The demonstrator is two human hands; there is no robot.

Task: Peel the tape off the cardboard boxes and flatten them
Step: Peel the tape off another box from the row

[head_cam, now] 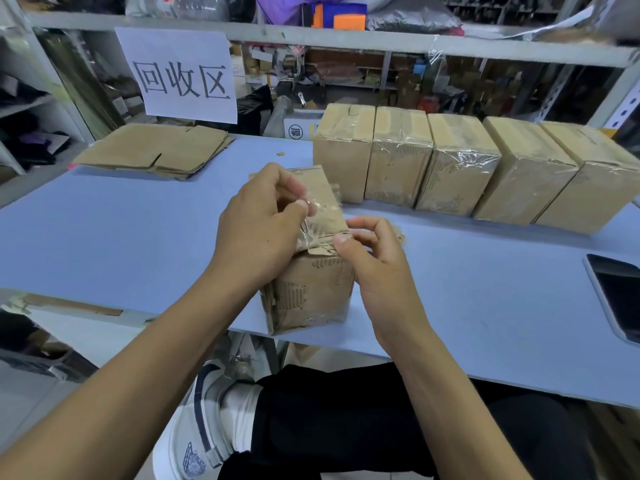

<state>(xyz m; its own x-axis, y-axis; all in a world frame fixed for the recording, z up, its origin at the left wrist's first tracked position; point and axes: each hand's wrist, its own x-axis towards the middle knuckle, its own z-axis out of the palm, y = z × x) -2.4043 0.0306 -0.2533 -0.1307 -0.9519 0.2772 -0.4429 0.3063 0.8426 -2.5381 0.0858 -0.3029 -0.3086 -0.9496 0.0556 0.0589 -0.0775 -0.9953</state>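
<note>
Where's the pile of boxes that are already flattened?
The flattened cardboard pile lies at the far left of the blue table, just below the white paper sign, left of the row of taped boxes.

It looks like a storeroom: metal shelves (346,39) full of packed goods, a paper sign (180,74), and taped boxes (457,164) in a row.

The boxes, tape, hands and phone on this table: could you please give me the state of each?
Near box: upright, flap raised, partly taped.
Tape strip: half peeled, pinched by both hands.
Left hand: pinching tape.
Right hand: pinching tape.
Five boxes in row: closed, taped.
Flattened cardboard: stacked flat.
Phone: screen dark.
</note>
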